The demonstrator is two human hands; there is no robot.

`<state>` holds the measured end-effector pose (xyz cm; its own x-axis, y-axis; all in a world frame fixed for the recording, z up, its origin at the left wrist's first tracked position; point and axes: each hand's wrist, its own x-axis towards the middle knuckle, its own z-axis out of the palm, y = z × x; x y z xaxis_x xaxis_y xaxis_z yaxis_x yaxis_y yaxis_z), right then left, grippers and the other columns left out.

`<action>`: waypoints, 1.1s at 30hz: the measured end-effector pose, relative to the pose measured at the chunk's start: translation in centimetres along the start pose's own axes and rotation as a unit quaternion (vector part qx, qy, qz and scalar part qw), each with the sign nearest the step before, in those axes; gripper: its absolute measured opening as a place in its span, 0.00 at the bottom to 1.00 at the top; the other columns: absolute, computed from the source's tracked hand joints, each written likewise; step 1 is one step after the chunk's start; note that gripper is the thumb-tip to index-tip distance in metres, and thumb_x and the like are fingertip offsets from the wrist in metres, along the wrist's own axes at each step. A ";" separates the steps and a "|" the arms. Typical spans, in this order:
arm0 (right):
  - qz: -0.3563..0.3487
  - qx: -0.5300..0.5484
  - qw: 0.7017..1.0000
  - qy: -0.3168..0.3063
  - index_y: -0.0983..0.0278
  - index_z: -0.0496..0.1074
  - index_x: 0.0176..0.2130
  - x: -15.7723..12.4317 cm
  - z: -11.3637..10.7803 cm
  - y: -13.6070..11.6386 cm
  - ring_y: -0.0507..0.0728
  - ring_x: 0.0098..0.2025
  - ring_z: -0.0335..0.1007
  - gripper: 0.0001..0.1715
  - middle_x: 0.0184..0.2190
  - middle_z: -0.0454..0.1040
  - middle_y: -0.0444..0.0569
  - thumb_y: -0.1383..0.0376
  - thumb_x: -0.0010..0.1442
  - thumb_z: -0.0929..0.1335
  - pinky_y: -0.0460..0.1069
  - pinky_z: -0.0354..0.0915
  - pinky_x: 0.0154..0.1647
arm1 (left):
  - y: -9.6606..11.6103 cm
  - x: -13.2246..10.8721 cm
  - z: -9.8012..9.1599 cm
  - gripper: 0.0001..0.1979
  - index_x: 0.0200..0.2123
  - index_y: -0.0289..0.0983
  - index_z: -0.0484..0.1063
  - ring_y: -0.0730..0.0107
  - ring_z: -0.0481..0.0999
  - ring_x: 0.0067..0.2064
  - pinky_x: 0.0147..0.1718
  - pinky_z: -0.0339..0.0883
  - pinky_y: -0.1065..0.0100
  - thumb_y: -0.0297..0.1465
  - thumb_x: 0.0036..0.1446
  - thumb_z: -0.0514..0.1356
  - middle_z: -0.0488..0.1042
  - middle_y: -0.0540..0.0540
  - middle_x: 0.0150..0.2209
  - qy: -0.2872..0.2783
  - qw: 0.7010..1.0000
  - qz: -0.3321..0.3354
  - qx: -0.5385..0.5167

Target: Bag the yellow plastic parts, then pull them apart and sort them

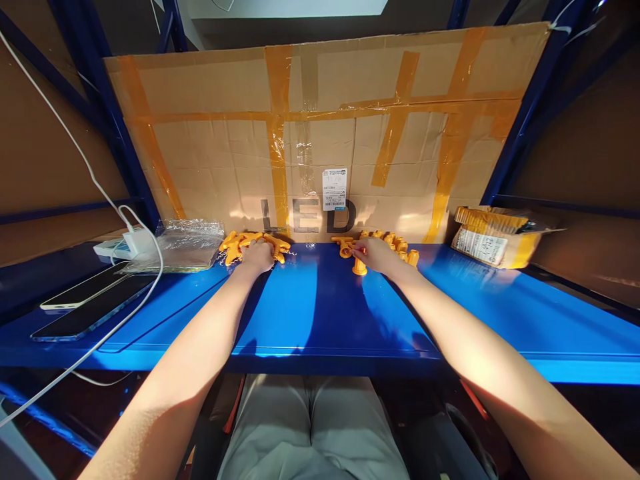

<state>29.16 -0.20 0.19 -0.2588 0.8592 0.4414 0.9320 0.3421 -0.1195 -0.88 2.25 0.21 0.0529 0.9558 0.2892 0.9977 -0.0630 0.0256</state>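
At the back of the blue shelf, my left hand [259,255] rests on a pile of flat orange plastic pieces [233,247], its fingers partly hidden among them. My right hand [376,254] is to the right, with thumb and fingers pinched on an orange piece [345,249] that has a round end. Just below that hand an orange cylindrical piece [359,267] stands upright. Several more orange cylindrical parts [401,247] are grouped behind and to the right of my right hand.
Two phones [90,310], a white charger [140,243] with a cable and clear plastic packaging [187,245] lie at left. An open taped carton [493,239] sits at right. A cardboard panel [225,160] stands behind the blue shelf [290,320].
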 end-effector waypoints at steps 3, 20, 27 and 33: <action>-0.008 0.057 0.998 0.015 0.64 0.77 0.31 0.0 0.6 -0.4 0.56 0.35 0.72 0.13 0.33 0.78 0.50 0.64 0.64 0.66 0.48 0.63 0.36 | 0.2 -0.1 -0.2 0.13 0.39 0.38 0.78 0.40 0.64 0.63 0.58 0.55 0.36 0.23 0.53 0.57 0.71 0.34 0.58 -0.028 1.000 -0.006 0.008; 0.008 0.170 0.985 -0.005 0.65 0.74 0.35 0.2 1.9 0.2 0.55 0.32 0.69 0.11 0.30 0.75 0.47 0.59 0.55 0.72 0.49 0.64 0.35 | -0.4 -0.1 -0.3 0.23 0.55 0.39 0.75 0.44 0.67 0.61 0.55 0.61 0.46 0.24 0.60 0.52 0.72 0.36 0.58 0.062 0.997 -0.043 0.013; 0.020 0.186 0.981 -0.057 0.62 0.68 0.32 0.0 2.5 0.2 0.53 0.29 0.65 0.14 0.25 0.68 0.41 0.58 0.49 0.73 0.47 0.58 0.30 | -0.9 0.0 -0.1 0.23 0.53 0.40 0.76 0.44 0.62 0.64 0.57 0.61 0.44 0.23 0.57 0.53 0.69 0.38 0.61 0.033 0.998 -0.044 0.018; 0.030 0.187 0.977 -0.097 0.61 0.63 0.29 -0.1 2.5 -0.1 0.53 0.29 0.64 0.15 0.25 0.67 0.41 0.58 0.51 0.71 0.47 0.56 0.30 | -0.8 0.3 0.4 0.24 0.57 0.37 0.71 0.43 0.64 0.63 0.58 0.61 0.42 0.25 0.58 0.53 0.66 0.36 0.63 -0.012 0.997 -0.071 0.007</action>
<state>28.45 0.62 -2.04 -0.2839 0.9253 0.2516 0.7984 0.3734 -0.4724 -1.68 2.76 -0.12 -0.0878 0.9612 0.2613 0.9957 0.0772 0.0505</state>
